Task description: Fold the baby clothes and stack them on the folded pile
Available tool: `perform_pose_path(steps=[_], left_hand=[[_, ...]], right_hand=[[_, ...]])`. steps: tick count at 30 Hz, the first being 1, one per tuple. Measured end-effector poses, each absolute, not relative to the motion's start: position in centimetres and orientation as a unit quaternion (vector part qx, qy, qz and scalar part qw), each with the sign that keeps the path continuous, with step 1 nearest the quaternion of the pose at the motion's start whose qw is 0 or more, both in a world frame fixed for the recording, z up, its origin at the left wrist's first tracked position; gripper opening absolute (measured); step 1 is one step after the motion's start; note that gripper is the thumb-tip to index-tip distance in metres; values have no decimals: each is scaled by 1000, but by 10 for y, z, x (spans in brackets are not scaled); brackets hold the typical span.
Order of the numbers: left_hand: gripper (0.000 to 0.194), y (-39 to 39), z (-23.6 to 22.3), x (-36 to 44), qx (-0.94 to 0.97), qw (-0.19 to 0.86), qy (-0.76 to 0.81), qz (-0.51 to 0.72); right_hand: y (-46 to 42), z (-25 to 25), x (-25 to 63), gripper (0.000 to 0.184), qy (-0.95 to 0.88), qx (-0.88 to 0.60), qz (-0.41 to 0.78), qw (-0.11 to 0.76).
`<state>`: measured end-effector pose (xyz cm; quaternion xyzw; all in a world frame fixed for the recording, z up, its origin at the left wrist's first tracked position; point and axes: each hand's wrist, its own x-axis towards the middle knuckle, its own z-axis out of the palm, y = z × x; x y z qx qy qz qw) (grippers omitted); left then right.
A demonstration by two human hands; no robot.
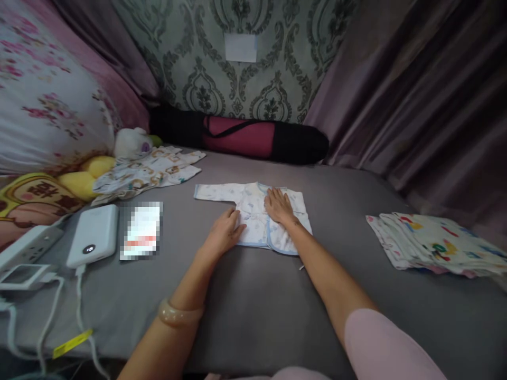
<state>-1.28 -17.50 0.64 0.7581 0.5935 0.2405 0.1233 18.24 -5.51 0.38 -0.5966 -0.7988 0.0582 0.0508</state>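
Observation:
A small white baby shirt (253, 230) with pale blue print and blue trim lies on the grey sheet in front of me. Its left sleeve (216, 191) is stretched out sideways; on the right side no sleeve sticks out. My right hand (279, 205) rests flat on the upper right of the shirt, fingers spread. At the shirt's left side edge is my left hand (226, 230), thumb apart from the fingers, touching the cloth. A bangle is on the left wrist. A thin tie shows below the shirt's lower right edge.
On the right is a stack of folded printed cloths (439, 243). Leftward lie a power bank (95, 232), a blurred white card-like item (141, 230), a power strip (31, 245) with cables, plush toys (132, 143) and a printed garment (154, 169). A long black-and-red bag (237, 136) lies along the wall.

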Motion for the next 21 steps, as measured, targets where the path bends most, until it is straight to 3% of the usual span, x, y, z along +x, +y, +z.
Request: perform_pose_path(steps=[8,15,21], left_hand=[[23,-161,1,-29,665,117,660,329],[29,-154,-4,-54,550,52,758,347],[32,-137,-1,-87,458,18,827,327]], right_hand=[[-43,14,182,60,-791,-604,100,-10],[-42,22,109,60,-822,-558,74,83],[-48,-4,84,61,-826,-552,88,79]])
